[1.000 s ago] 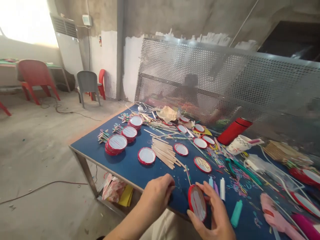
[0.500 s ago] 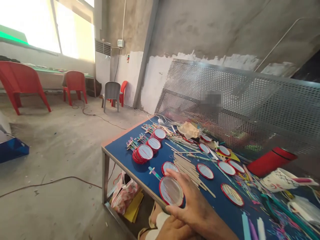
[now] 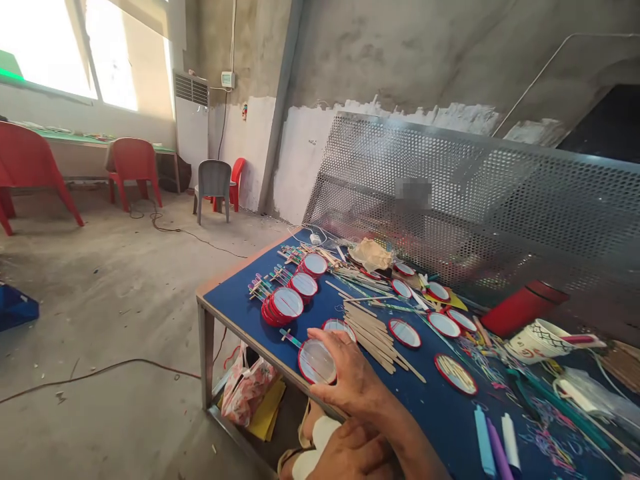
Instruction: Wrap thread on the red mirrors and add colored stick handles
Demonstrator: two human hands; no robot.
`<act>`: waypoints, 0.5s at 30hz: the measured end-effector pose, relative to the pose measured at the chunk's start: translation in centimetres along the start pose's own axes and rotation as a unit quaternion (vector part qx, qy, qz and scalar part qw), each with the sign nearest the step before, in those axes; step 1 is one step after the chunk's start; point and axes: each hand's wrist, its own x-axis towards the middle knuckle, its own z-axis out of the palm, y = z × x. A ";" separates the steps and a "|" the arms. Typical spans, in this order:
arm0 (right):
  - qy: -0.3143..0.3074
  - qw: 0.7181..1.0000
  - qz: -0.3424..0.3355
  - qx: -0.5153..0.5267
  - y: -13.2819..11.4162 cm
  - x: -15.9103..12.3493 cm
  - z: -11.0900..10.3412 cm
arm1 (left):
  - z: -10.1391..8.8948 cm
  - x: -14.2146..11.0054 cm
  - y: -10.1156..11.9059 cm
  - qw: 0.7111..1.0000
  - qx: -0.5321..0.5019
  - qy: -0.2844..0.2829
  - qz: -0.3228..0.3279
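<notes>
Right hand (image 3: 353, 375) holds one red-rimmed disc (image 3: 316, 363) by its edge, the thumb on the near side and the fingers on the far side. This disc is at the front edge of the worktop (image 3: 233, 290), tilted to the viewer; whether it touches the surface, I cannot tell. A coloured stick handle (image 3: 291, 338) with a small crosspiece goes out from its rim, toward the stacks. Left hand (image 3: 353, 453) lies low, under the right forearm and near the leg; it is partly hidden, so I cannot tell if it holds something.

About the progress, I judge that a good part is already done. Three stacks, the near stack (image 3: 286, 305), the middle stack (image 3: 303, 286) and the far stack (image 3: 314, 265), stand side by side, with many handles pointing to the left. The held piece looks as complete as these, but it is not yet on any stack. Some work seems to be left: several loose discs (image 3: 404, 333) lie apart, and I see no handle on them. One more disc (image 3: 340, 327) is just behind the fingers, too covered to judge. Plain wooden sticks (image 3: 373, 337) lie in a fan beside it, apparently unused, and another disc (image 3: 456, 374) carries small pale pieces.
</notes>
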 end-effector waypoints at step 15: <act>0.019 1.000 0.000 0.019 -1.3 1.0 -0.3 | 1.6 -0.1 -0.1 0.993 -0.042 0.042 -0.104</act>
